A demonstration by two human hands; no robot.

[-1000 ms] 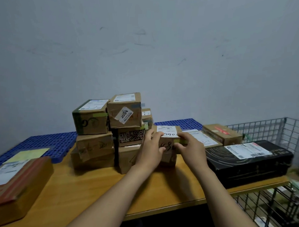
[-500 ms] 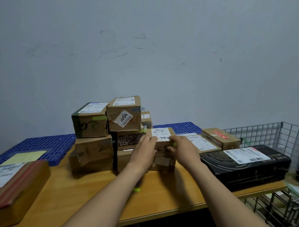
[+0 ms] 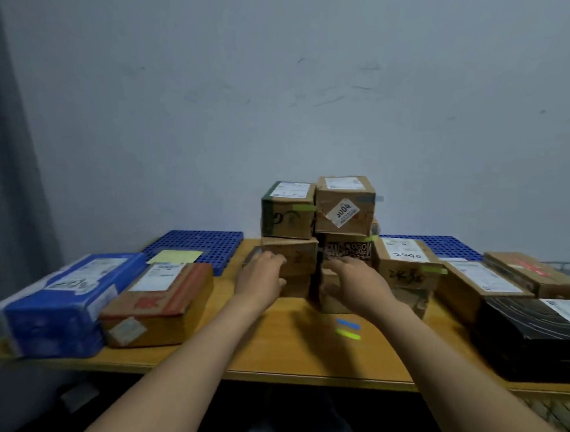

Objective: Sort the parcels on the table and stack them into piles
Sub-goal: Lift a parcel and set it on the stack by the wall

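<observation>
Both forearms enter from the bottom edge and cross the front rim of the table [image 3: 303,357]. A blue tape strip [image 3: 348,324] and a yellow-green tape strip [image 3: 348,335] lie on the tabletop just in front of the right hand [image 3: 356,281].

The right hand lies with fingers extended and close together against the front of the middle pile. It covers most of the bottom box [image 3: 328,304], and its fingertips reach the patterned box [image 3: 347,249] above.

The left hand [image 3: 259,276] has lightly bent fingers at the front-left corner of the lower left box [image 3: 296,258]. Motion blur prevents telling whether it grips.

A blue parcel [image 3: 61,307] and a red-and-brown box [image 3: 162,303] sit side by side at the left. A black box [image 3: 533,341] at the right is cut off by the frame edge.

A labelled box [image 3: 405,263] (handwritten "2490") stands against the middle pile's right side. A green-taped box [image 3: 287,212] and a sticker box [image 3: 344,205] top the two piles, touching each other.

A blue grid mat [image 3: 194,244] lies behind, partly under a yellow sheet [image 3: 175,256].
</observation>
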